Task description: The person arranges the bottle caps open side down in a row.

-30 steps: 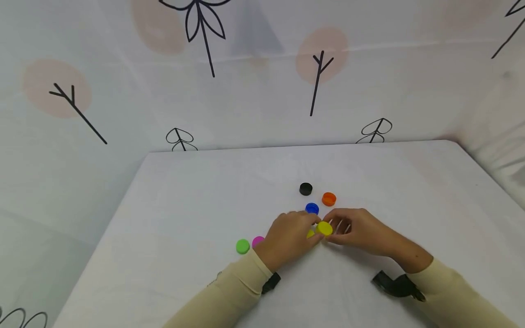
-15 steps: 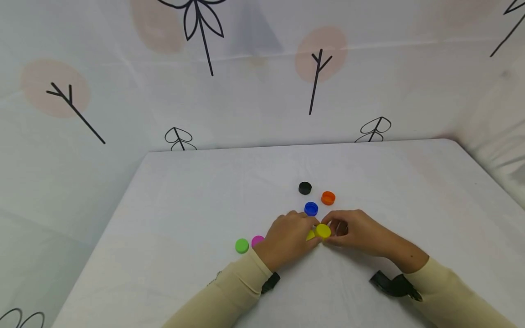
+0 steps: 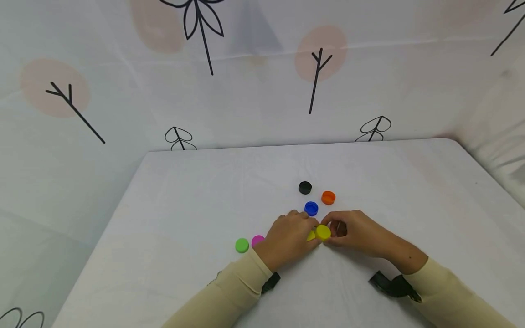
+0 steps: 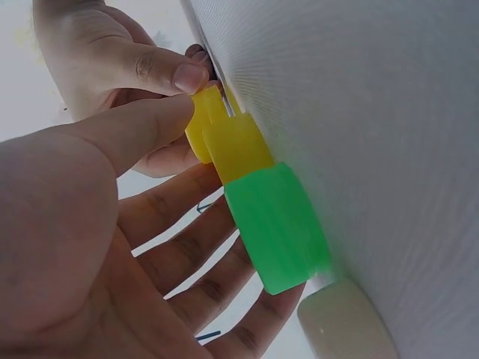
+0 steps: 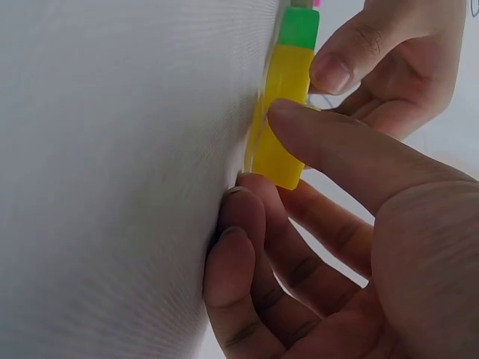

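Note:
My right hand (image 3: 357, 231) pinches a yellow bottle cap (image 3: 323, 233) between thumb and index finger, its other fingers curled. A thin yellow strip (image 5: 251, 146) shows along its table side in the right wrist view; whether it is another piece, I cannot tell. My left hand (image 3: 287, 239) has thumb and index finger on opposite sides of the yellow caps, its thumb tip touching the one my right hand pinches. The second yellow cap (image 4: 239, 146) and a green cap (image 4: 277, 228) stand in a row beside it. The left hand hides most of this row in the head view.
Behind the hands lie blue (image 3: 311, 208), orange (image 3: 328, 197) and black (image 3: 305, 187) caps. Light green (image 3: 242, 245) and pink (image 3: 258, 241) caps lie left of my left hand. A beige cap (image 4: 348, 325) adjoins the green one. The white table (image 3: 197, 196) meets a patterned cloth backdrop (image 3: 254, 105).
The pinched yellow cap has moved slightly down and left, close against the second yellow cap, with my right hand. The left hand stays nearly still.

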{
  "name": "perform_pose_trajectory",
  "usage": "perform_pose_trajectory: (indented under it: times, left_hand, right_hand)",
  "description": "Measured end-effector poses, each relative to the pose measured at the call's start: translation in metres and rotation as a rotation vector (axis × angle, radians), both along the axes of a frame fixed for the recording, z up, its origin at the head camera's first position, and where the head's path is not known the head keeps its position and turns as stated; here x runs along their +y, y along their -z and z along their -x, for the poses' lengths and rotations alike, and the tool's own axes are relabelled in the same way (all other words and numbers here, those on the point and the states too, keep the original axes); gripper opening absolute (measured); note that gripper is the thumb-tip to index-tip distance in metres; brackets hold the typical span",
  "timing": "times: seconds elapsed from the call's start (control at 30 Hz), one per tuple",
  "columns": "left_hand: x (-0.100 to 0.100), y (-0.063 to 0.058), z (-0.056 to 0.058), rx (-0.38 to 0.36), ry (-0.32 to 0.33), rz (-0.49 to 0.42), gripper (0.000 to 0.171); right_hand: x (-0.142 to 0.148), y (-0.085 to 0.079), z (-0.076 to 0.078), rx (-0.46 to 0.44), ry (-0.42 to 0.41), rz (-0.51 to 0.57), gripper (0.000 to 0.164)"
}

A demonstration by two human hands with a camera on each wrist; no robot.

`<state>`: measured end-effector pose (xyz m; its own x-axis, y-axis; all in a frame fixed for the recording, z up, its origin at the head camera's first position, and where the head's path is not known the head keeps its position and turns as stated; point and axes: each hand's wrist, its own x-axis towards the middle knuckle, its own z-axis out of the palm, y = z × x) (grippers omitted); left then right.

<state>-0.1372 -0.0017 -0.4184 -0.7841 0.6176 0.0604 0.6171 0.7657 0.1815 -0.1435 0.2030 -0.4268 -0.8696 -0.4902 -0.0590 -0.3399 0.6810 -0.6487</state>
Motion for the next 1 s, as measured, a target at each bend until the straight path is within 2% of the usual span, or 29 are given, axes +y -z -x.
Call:
perform_pose_trajectory:
  times: [0.33,1.0]
  left_hand:
    - [-0.0005,0.0009,-0.0007,0.044,0.014,0.025,0.031]
    - [-0.0008,0.0030,-0.0024,0.064,0.023,0.052,0.032]
  right_hand:
    - [-0.0008,-0.0001,0.0004,0.003,-0.010,-0.014,0.030]
    - [-0.0020,0.0013,0.0005,-0.002,0.011,-0.058,0.026]
